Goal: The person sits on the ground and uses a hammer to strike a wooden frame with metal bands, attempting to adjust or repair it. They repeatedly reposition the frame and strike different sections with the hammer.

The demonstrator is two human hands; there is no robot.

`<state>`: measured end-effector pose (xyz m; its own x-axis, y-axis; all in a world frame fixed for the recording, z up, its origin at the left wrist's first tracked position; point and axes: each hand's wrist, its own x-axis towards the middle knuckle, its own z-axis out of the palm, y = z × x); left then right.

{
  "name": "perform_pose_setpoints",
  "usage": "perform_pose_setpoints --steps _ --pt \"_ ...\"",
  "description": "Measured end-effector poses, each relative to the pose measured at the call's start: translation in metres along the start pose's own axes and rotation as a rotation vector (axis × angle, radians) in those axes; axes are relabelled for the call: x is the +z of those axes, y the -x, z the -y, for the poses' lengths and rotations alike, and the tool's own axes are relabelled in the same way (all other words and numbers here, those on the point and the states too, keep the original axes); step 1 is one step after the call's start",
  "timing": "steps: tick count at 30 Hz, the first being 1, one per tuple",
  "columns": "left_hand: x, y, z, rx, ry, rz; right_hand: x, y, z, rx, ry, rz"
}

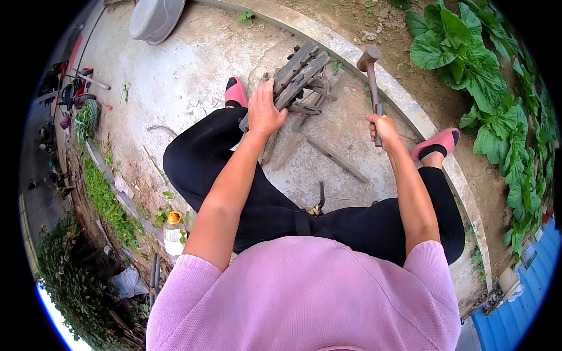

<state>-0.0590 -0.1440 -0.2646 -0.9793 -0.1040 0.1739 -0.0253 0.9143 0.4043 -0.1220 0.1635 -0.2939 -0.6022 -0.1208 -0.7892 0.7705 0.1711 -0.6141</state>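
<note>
Your left hand lies on the near part of the wooden frame, its fingers nearly straight and together along the slats; whether they clamp the wood or merely press on it, you cannot tell. Your right hand is closed firmly around the handle of the hammer, held to the right of the frame and apart from it, with the head at the far end. The frame's slats run slantwise, from near-left to far-right, so their far end points toward the hammer's side; your left hand is the nearer, already touching, and any stroke from the right has to cross leftward. A loose stick lies on the near-right side of the frame, and a grey tub sits beyond it to the left, cut off by the upper edge. Your left palm is hidden, the frame's legs overlap confusingly, and the dark lumps on its slats are hard to identify.
</note>
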Motion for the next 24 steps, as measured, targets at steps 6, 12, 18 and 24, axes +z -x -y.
perform_pose_setpoints --steps 6,12,18,24 --pt "0.004 -0.009 -0.024 0.080 -0.032 0.028 -0.013 0.082 0.093 -0.334 -0.073 0.112" --pt "0.006 -0.021 -0.036 -0.022 -0.109 0.103 -0.006 0.142 0.096 -0.432 -0.133 0.136" --pt "-0.012 -0.032 -0.013 -0.272 0.019 0.031 0.025 0.144 -0.014 0.062 -0.395 0.202" --pt "-0.029 -0.010 0.010 -0.622 0.726 -0.167 0.044 0.109 -0.140 0.557 -0.668 0.165"
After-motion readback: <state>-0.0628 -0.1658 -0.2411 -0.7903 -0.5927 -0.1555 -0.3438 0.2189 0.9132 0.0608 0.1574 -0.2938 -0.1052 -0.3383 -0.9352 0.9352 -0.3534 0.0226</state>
